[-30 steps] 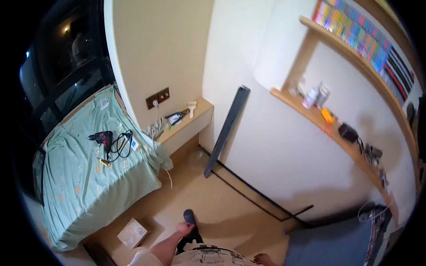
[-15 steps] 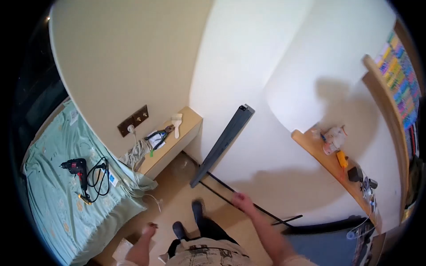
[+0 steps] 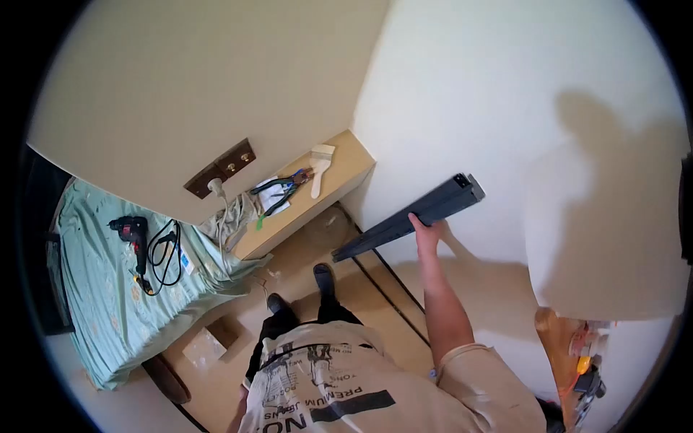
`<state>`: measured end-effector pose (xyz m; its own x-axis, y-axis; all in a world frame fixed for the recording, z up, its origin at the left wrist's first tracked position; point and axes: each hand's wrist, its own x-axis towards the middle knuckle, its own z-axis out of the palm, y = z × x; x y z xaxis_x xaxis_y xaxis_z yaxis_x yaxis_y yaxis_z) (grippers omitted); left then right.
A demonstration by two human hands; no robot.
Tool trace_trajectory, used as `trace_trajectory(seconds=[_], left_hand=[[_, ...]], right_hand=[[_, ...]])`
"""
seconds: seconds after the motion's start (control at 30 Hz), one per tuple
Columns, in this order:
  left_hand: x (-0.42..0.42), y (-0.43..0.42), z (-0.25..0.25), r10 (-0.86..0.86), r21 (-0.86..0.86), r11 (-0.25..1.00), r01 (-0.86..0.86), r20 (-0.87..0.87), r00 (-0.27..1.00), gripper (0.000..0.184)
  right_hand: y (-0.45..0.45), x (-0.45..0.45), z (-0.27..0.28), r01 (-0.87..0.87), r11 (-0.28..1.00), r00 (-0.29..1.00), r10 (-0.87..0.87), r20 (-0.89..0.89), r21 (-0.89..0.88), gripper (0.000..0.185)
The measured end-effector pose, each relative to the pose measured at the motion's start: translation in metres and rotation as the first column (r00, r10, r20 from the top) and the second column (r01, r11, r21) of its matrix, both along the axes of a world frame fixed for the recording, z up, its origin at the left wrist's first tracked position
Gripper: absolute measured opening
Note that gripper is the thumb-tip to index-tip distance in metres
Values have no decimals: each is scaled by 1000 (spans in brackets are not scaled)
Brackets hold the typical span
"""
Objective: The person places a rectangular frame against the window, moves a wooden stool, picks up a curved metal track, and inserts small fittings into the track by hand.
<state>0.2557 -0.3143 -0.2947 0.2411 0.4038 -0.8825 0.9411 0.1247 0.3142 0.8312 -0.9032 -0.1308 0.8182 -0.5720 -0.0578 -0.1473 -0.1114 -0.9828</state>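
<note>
A long dark grey metal channel (image 3: 390, 225) leans at a slant against the white wall, its lower end close to the floor. My right hand (image 3: 427, 237) grips it around the middle, the thumb lying over its top face and the other fingers hidden behind it. At the lower edge of the view, my left hand (image 3: 242, 393) hangs beside my body, mostly out of sight, so its fingers cannot be made out. Two thin black rods (image 3: 390, 296) lie on the floor below the channel.
Pliers (image 3: 285, 189) and a brush (image 3: 321, 167) lie on a wooden ledge (image 3: 310, 209). A corded power drill (image 3: 133, 242) rests on a green cloth-covered bed (image 3: 108, 289). Beside it stands a small box (image 3: 206, 346). A wooden shelf (image 3: 554, 339) holds small items at right.
My right hand has moved up from near the rods and taken hold of the channel, which now slants more to the right. My left hand has drawn back towards my body. The view has shifted.
</note>
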Motion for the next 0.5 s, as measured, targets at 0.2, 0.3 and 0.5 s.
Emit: trace_trajectory(seconds=[0.2, 0.3, 0.5], left_hand=[[126, 17, 40, -318, 186, 932, 312, 2, 948, 13], [206, 38, 44, -479, 422, 826, 373, 178, 859, 22], [366, -39, 156, -773, 410, 617, 672, 475, 421, 27]], right_hand=[[46, -33, 26, -126, 984, 987, 137, 88, -124, 25], [83, -40, 65, -237, 952, 970, 244, 11, -195, 26], [169, -78, 219, -384, 817, 913, 405, -47, -430, 35]])
